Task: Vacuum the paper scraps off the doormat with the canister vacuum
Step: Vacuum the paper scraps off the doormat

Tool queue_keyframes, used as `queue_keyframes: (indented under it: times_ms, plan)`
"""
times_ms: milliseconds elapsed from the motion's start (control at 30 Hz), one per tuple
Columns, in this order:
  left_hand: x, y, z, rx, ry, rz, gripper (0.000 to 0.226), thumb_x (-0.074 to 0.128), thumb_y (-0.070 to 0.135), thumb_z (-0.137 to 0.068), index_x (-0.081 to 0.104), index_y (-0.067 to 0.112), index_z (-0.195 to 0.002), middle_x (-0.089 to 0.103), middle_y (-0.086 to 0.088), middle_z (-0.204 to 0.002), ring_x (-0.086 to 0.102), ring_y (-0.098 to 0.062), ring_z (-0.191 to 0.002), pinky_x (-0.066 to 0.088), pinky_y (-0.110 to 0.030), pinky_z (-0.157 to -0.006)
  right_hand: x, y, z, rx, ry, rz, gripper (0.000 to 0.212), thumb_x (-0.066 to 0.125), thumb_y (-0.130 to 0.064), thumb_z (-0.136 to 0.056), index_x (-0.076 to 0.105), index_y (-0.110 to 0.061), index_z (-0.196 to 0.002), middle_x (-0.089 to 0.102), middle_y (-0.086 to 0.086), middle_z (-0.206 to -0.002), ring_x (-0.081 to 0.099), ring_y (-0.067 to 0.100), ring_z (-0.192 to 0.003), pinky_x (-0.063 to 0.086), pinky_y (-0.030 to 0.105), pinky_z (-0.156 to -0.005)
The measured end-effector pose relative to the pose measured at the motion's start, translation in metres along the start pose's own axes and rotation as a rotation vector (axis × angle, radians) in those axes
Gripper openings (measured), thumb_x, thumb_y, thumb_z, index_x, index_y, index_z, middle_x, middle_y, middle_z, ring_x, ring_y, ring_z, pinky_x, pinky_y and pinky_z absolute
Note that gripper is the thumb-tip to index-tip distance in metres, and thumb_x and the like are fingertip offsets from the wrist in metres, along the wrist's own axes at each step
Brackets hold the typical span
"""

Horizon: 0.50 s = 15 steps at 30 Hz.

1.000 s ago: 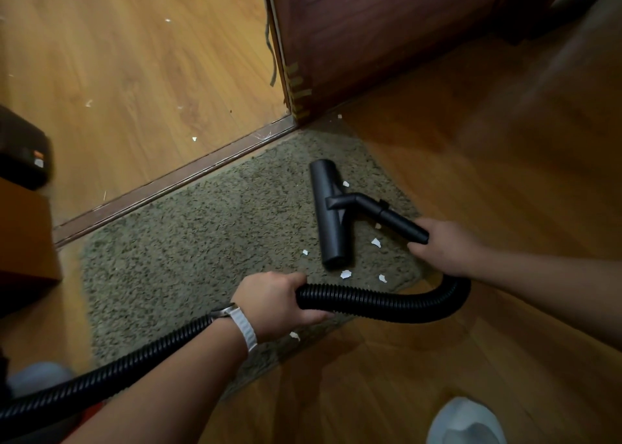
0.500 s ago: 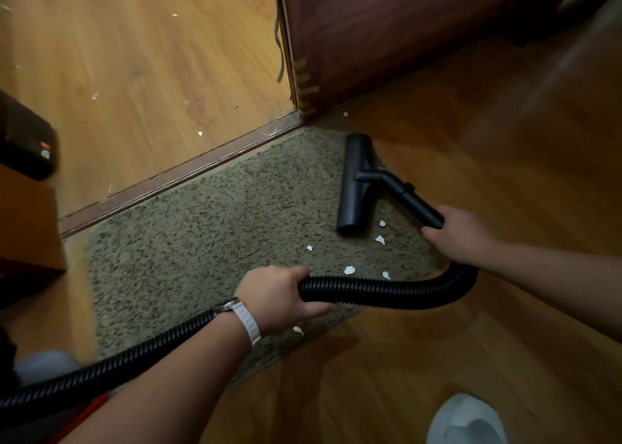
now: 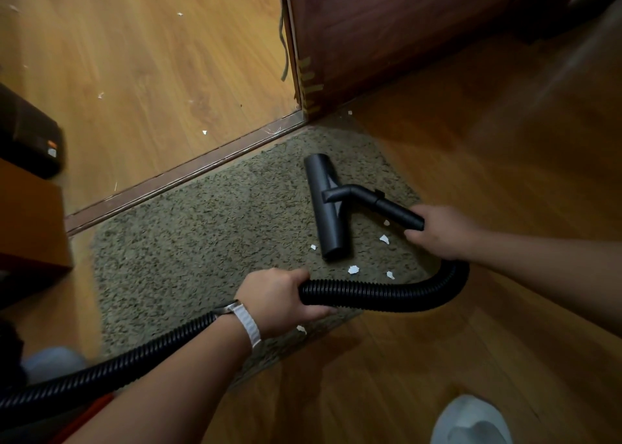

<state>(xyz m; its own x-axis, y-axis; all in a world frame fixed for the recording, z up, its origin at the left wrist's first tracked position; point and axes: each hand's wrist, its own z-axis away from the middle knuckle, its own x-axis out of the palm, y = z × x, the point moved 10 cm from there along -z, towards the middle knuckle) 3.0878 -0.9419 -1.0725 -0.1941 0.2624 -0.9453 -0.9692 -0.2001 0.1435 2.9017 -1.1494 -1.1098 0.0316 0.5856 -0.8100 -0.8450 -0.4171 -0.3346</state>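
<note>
Floor nozzle (image 3: 331, 233): pushed up the doormat (image 3: 202, 241) toward the door, then drawn back beside the near paper scraps (image 3: 353, 269). Right hand (image 3: 441, 231), on the wand (image 3: 397, 209): travelled out and back. Hose (image 3: 370, 295) bend followed.

We're looking down at a home doorway here: warm wood-look plank floor (image 3: 151, 56) runs on both sides of a brown threshold strip (image 3: 188, 174), with a dark wooden door (image 3: 387, 32) standing at its end. A shaggy olive doormat (image 3: 188, 241) lies right against that strip. A household vacuum's ribbed hose (image 3: 370, 297) and wand (image 3: 397, 209) cross it, and we catch a pale slipper (image 3: 471, 420) at the bottom edge.
</note>
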Motion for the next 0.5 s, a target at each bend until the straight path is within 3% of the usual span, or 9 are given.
queue_keyframes:
  times_ms: [267,500]
  plan:
    - [0.005,0.007,0.002,0.046,-0.015,-0.002,0.065,0.039,0.092,-0.066,0.049,0.029,-0.077,0.054,0.012,-0.064,0.059,-0.009,-0.063,0.048,-0.025,-0.058,0.009,-0.008,0.014,-0.075,-0.094,-0.002,0.022,0.063,-0.035,-0.092,0.058,-0.034,-0.113,0.061,-0.005,-0.082,0.057,0.010,-0.067,0.039,0.027,-0.054]
    - [0.019,0.013,0.018,0.035,-0.078,-0.010,0.064,0.038,0.092,-0.068,0.045,0.030,-0.079,0.053,0.012,-0.065,0.059,-0.011,-0.065,0.047,-0.026,-0.058,0.010,-0.006,0.020,-0.052,-0.029,0.075,0.015,0.061,-0.035,-0.092,0.059,-0.029,-0.106,0.060,-0.003,-0.080,0.057,0.013,-0.067,0.044,0.030,-0.054]
